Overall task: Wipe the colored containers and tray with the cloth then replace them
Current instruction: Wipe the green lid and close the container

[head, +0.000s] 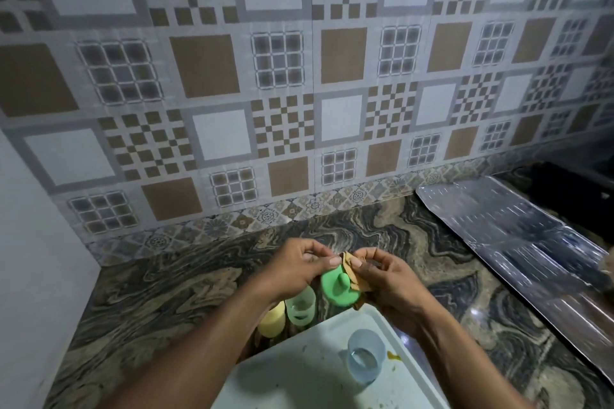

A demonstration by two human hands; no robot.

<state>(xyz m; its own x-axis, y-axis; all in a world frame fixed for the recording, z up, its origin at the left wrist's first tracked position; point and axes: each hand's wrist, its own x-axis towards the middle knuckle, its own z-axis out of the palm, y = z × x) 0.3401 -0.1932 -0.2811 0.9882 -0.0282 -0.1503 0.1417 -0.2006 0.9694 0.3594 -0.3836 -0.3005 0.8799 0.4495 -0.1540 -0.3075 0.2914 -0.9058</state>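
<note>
My left hand (297,267) holds a green lid (339,289) above the far end of a white tray (299,372). My right hand (387,279) presses a brown cloth (352,271) against the lid's right edge. A pale blue container (363,359) stands upright on the stained tray. Left of the tray, on the counter, stand a light green container (300,307) and a yellow container (272,320), both partly hidden under my left forearm.
The marbled stone counter (166,292) runs to a patterned tile wall (265,93) behind. A sheet of shiny foil (518,232) covers the counter at the right, with a dark object (571,176) behind it. A plain white wall (36,259) closes off the left.
</note>
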